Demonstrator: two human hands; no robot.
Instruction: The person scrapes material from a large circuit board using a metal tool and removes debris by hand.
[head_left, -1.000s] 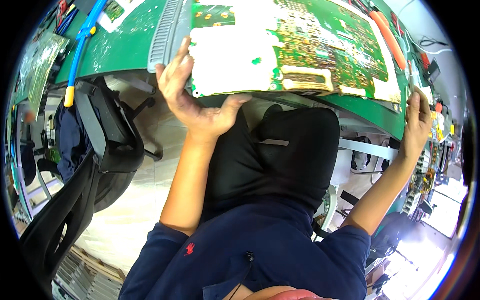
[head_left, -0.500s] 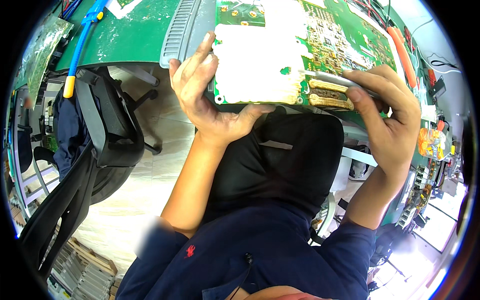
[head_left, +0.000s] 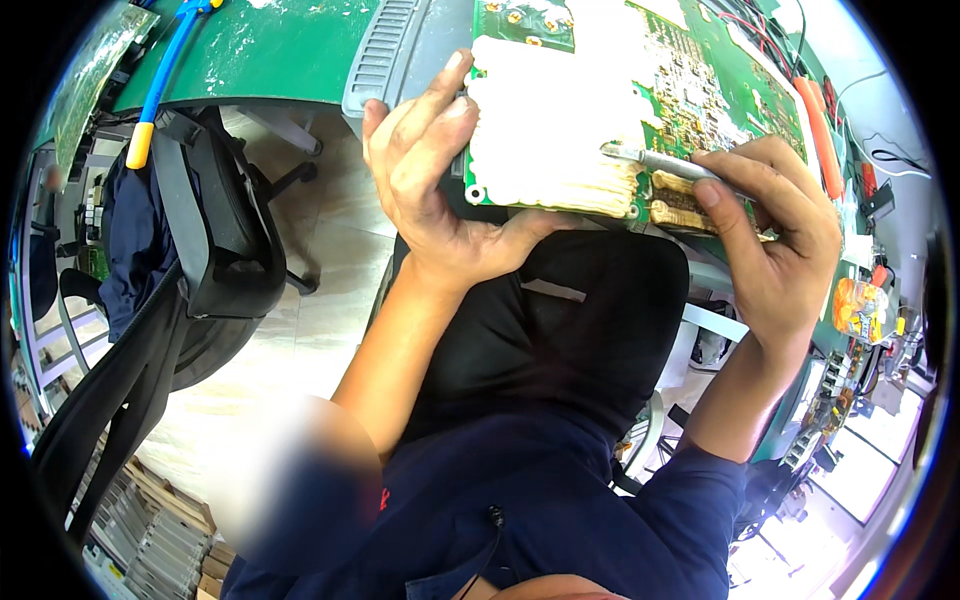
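A green circuit board (head_left: pixel 738 82) is in front of me at the table's near edge, with a thick white coating (head_left: pixel 555 120) over its left part. My left hand (head_left: pixel 432 180) grips the board's left corner, fingers along the side and thumb at the near edge. Pinched in my right hand (head_left: pixel 780 225) is a slim metal scraper-like tool (head_left: pixel 665 162); its exact kind is unclear. The tool's tip touches or hovers just over the coating's right side. Below the tool, ridged cream-coloured strips (head_left: pixel 680 215) lie at the board's near edge.
A grey slotted tray (head_left: pixel 378 60) lies left of the board on the green table (head_left: pixel 270 55). Over the table's left edge hangs a blue strap with a yellow end (head_left: pixel 140 145). A black chair (head_left: pixel 235 240) stands at left. Orange-handled tools (head_left: pixel 820 135) lie at right.
The board and both hands appear farther right in the picture, along with the surroundings. The tool's tip now shows more clearly on the white coating.
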